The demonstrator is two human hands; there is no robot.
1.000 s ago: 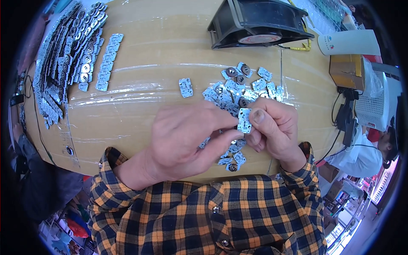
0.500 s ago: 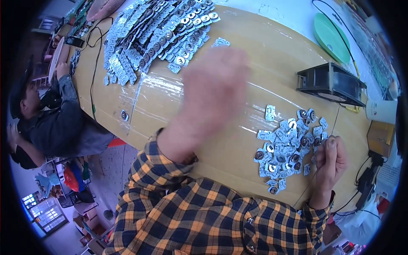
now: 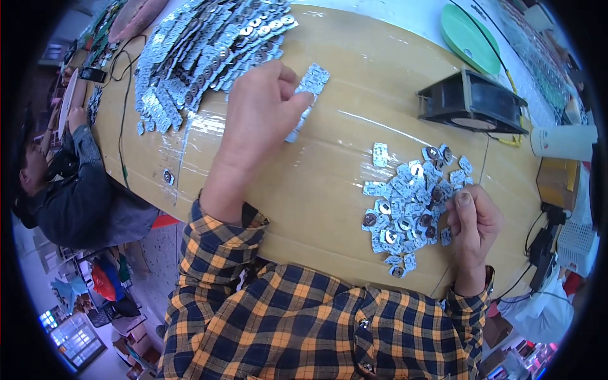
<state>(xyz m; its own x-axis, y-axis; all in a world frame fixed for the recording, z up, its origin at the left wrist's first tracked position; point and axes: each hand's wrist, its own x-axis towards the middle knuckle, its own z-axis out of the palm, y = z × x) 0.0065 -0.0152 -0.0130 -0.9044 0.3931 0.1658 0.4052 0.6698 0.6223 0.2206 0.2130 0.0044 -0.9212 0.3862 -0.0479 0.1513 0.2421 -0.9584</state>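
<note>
My left hand [image 3: 263, 107] is closed in a pinch on a strip of small circuit boards [image 3: 314, 78], held over the table just right of the big stack. That stack of circuit board strips [image 3: 215, 47], many bearing round dark or silvery parts, lies at the far left. My right hand [image 3: 475, 221] rests at the right edge of a loose pile of small circuit boards [image 3: 408, 206]. Its thumb and index finger are pressed together, and I cannot make out what is between them. One single board [image 3: 168, 177] lies apart on the left.
A black box fan [image 3: 472, 104] stands at the right, with a green plastic dish [image 3: 470, 39] behind it. Beside them are a white paper cup [image 3: 562, 140] and a cardboard box [image 3: 557, 183]. A co-worker [image 3: 69, 177] sits at the left; a black cable [image 3: 130, 107] crosses the table there.
My left hand, blurred earlier, has moved left and now shows a board strip in its fingers. The view has shifted slightly; my right hand stays by the loose pile.
</note>
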